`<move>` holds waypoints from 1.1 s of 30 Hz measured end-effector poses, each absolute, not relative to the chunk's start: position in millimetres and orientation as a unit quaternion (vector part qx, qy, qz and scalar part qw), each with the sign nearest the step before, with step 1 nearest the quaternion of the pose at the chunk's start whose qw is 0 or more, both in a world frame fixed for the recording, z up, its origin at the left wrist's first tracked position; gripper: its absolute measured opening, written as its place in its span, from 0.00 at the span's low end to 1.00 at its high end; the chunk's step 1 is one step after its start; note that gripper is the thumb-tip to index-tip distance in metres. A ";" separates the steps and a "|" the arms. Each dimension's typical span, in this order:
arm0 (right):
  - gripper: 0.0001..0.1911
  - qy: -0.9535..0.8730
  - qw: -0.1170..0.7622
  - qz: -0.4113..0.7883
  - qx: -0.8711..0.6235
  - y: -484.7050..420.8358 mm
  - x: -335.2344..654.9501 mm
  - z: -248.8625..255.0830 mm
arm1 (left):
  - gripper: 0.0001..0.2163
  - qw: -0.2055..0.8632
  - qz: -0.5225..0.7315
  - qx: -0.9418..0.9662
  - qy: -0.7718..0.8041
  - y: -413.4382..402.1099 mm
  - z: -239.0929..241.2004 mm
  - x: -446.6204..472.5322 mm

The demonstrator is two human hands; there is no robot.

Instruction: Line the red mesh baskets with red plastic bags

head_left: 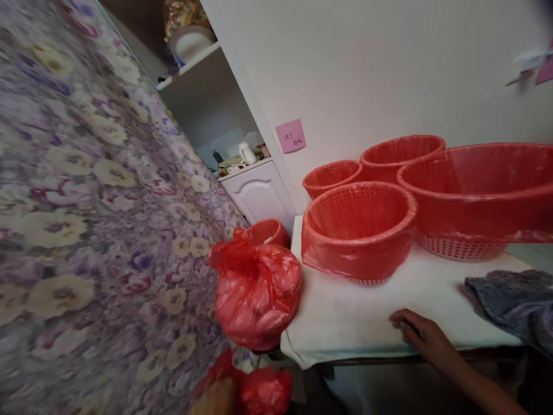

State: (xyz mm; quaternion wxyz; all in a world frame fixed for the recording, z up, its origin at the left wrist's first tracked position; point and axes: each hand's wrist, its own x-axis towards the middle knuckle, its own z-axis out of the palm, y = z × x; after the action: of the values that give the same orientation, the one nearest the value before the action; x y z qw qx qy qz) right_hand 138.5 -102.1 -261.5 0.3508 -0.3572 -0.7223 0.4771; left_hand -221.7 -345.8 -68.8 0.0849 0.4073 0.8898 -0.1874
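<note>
At the bottom edge, my left hand, blurred and partly cut off, is closed on a crumpled red plastic bag. Just above it stands a full red plastic bag, its top bunched up, with pale contents showing through. My right hand is over the front of the white-covered table, its fingers curled inward; whether anything small is in them is hidden. Nearest to it is a perforated red basket lined with a red plastic bag that folds over the rim.
A larger bag-lined basket stands at right, with two smaller red baskets behind by the wall. Another red basket sits low behind the full bag. Grey cloth lies at the table's right. A floral curtain fills the left.
</note>
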 end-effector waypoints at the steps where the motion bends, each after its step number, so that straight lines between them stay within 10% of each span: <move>1: 0.13 -0.722 0.352 0.477 -0.357 -101.9 138.2 -262.2 | 0.22 0.078 -0.175 0.416 0.889 -343.5 -66.5 -217.9; 33: 0.16 -0.722 0.322 0.489 -0.369 -98.8 134.5 -291.4 | 0.23 -0.121 0.145 0.554 0.811 -316.3 -243.1 -188.6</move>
State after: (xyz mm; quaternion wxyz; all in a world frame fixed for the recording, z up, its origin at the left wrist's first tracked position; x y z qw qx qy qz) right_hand 134.5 -98.8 -291.4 0.3221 -0.3690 -0.7219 0.4889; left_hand -188.6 -316.3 -243.1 -0.1206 0.5542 0.8107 0.1451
